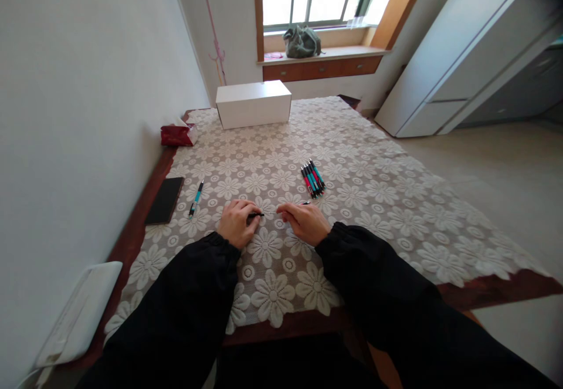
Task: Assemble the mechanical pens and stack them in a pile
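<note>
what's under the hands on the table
The left hand and right hand rest on a lace floral tablecloth. A thin dark pen part pokes out from the left hand; another tip shows by the right. Whatever else lies beneath the palms is covered.

A cream lace cloth with an openwork flower pattern covers the dark, polished wooden counter. The bundled teal, red and black pens look like glossy plastic. The white rectangular box seems matt cardboard.

Table under lace cloth bearing pens, box
</note>
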`<state>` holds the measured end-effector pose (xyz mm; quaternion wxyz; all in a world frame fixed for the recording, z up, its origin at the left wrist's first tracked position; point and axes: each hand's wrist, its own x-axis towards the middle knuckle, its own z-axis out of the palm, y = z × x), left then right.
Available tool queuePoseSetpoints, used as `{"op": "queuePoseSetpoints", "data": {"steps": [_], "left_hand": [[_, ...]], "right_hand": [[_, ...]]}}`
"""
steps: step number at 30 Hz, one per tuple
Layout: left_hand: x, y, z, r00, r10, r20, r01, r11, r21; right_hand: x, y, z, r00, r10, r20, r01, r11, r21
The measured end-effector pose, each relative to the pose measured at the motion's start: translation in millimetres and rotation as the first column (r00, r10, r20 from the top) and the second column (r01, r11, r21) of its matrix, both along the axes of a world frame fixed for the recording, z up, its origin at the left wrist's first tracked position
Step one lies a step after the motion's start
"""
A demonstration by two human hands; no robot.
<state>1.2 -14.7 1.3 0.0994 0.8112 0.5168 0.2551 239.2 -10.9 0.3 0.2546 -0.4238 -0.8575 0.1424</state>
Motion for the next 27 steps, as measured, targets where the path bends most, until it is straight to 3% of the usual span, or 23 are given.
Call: {"op": "queuePoseSetpoints", "data": {"steps": [11, 22, 27], "left_hand": [[0.6, -0.5, 1.0, 0.996, -0.040, 0.085, 0.042, 0.999, -0.018], [-1.1, 0.2, -3.1, 0.987, -0.086, 0.137, 0.080, 0.995, 0.052], [-1.2, 0.2, -2.9, 0.979, -0.133, 0.154, 0.126, 0.991, 0.050]], "right_hand": [[0.2, 0.2, 0.9, 1.000, 0.006, 0.029, -0.006, 1.000, -0.018], [0.4, -0.8, 2.0, 1.000, -0.017, 0.022, 0.016, 1.000, 0.009], [0.6, -0.1, 1.1, 0.999, 0.027, 0.023, -0.027, 1.000, 0.007]]}}
